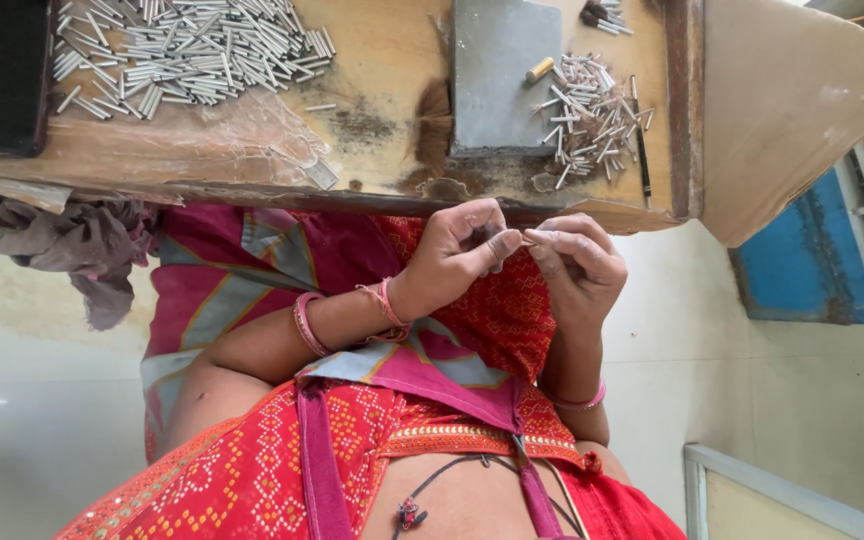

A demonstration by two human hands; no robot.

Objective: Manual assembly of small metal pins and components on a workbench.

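A tiny thin piece (526,240), too small to identify, sits pinched between the fingertips of both hands, just in front of the near edge of the wooden workbench (382,60) and above the person's lap. The left hand (462,255) curls inward, thumb and forefinger closed on the piece, the other fingers folded loosely into the palm; its wrist is bent and carries pink thread and bangles (307,323), the forearm running back along the red patterned cloth (492,310). The right hand (577,265) meets it fingertip to fingertip, its thumb and first fingers also closed on the piece, wrist upright with a pink bangle lower down.

On the bench beyond the hands lies a grey flat block (497,75), with a loose scatter of short metal pins (592,115) just beside it and a dark slim stick (642,160) at their edge. A much larger heap of longer metal rods (192,45) lies well apart on the bench's other end. A crumpled brownish rag (82,245) hangs at the bench edge.
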